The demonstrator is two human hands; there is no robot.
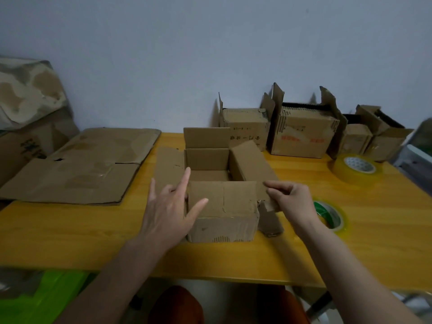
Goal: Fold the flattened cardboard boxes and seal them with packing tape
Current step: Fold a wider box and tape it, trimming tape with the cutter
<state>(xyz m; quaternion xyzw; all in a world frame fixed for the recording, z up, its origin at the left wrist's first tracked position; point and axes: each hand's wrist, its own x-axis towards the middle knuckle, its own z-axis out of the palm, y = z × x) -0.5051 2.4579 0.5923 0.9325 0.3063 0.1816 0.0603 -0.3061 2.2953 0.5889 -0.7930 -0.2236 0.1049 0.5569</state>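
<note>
— Standing mid-table, the open box (222, 206) has flaps up, untaped; left hand (168, 206) spread against it, right hand (289, 199) pinching its right flap.

— Flattened cardboard (81, 167) waits left; tape rolls (355, 169) untouched.

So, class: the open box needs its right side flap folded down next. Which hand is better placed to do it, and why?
The right hand: it already pinches the right flap of the open box. The left hand is spread open against the box's left front corner, better suited to steadying.
</note>
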